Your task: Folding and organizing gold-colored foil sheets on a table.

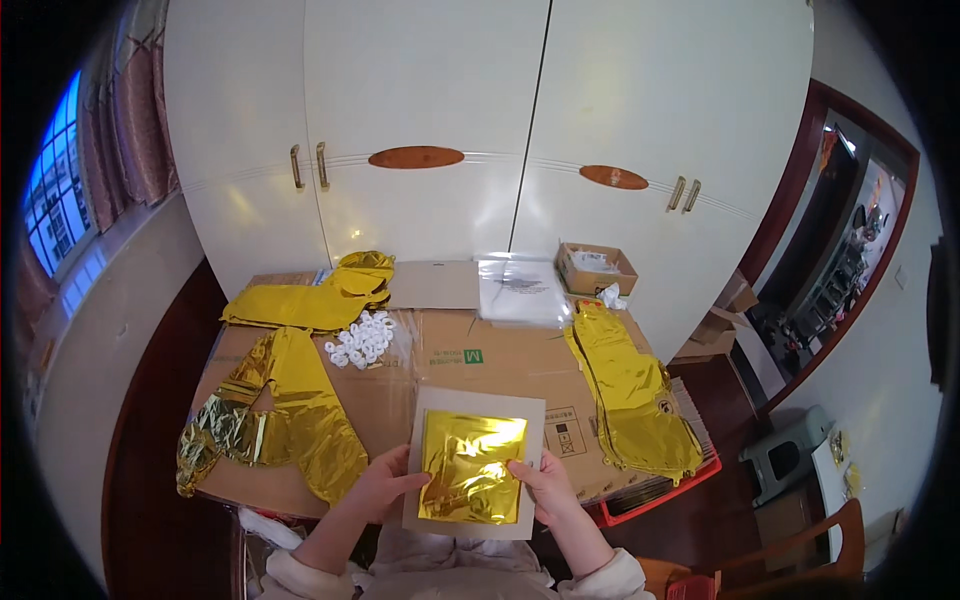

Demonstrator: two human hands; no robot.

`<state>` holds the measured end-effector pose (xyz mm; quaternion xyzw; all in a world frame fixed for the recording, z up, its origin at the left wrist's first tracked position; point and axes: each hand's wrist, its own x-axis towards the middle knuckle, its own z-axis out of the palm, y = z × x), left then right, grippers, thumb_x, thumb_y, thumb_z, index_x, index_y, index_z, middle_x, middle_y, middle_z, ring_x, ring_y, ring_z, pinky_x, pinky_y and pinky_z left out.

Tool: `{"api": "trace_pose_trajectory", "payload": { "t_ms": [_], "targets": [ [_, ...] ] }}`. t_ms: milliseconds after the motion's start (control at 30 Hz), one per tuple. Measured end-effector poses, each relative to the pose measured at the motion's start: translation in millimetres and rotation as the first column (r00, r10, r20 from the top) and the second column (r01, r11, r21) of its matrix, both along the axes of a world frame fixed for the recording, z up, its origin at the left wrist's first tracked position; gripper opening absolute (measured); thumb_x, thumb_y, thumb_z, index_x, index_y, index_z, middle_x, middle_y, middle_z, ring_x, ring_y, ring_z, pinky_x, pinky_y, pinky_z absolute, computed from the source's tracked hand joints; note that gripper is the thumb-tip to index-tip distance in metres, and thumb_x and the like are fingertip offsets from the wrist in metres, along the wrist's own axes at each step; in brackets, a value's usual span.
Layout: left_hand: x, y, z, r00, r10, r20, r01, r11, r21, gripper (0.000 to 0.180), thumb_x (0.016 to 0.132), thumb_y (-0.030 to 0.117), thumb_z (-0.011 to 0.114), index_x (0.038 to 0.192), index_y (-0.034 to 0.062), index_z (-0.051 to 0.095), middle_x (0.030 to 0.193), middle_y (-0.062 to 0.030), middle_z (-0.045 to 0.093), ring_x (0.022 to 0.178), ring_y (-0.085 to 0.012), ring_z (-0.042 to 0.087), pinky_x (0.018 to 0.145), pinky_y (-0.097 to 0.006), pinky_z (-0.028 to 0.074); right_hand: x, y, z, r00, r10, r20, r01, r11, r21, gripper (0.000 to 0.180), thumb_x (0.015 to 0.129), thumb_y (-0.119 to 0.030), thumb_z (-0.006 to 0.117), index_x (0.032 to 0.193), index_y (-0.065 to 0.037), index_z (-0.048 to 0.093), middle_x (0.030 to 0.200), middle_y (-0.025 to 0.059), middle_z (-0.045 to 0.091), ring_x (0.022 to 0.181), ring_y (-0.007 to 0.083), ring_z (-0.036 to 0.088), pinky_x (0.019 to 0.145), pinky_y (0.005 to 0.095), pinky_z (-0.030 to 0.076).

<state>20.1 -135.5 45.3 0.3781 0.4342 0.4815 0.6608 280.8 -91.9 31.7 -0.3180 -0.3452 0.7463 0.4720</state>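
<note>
A grey cardboard sheet (532,408) is held in front of me at the table's near edge, with a folded square of shiny gold foil (474,462) lying flat on it. My left hand (388,484) grips the sheet's left edge, its thumb on the foil. On the opposite edge, my right hand (546,486) has its thumb pressed on the foil's right side. The fingers of both hands are partly hidden behind the sheet. Flat gold foil balloons (310,405) spread out left of my hands, and a stack of flat gold foil balloons (630,390) lies to the right.
Brown cardboard (385,400) covers the table. Farther back are more gold foil balloons (290,305), a pile of small white rings (360,340), grey card (433,285), clear plastic bags (520,292) and a small box (598,270). White cabinets (430,80) stand behind; a red crate (660,493) sits at right.
</note>
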Motion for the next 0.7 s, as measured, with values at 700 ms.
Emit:
{"api": "trace_pose_trajectory", "payload": {
  "t_ms": [700],
  "targets": [
    [-27.7,-54.7,-138.8,0.968,0.213,-0.131,-0.244,0.924,-0.295,0.026,0.091,0.028,0.064,0.079,0.0050,0.061,0.059,-0.0053,0.061,0.049,-0.0141,0.059,0.043,-0.027,0.044,16.7,372.7,-5.2,-0.125,-0.444,0.887,-0.886,0.453,0.102,0.049,0.085,-0.026,0.056,0.130,-0.010,0.046,0.136,0.0211,0.048,0.117,0.0389,0.052,0.097,0.0438,0.044]
  ]
}}
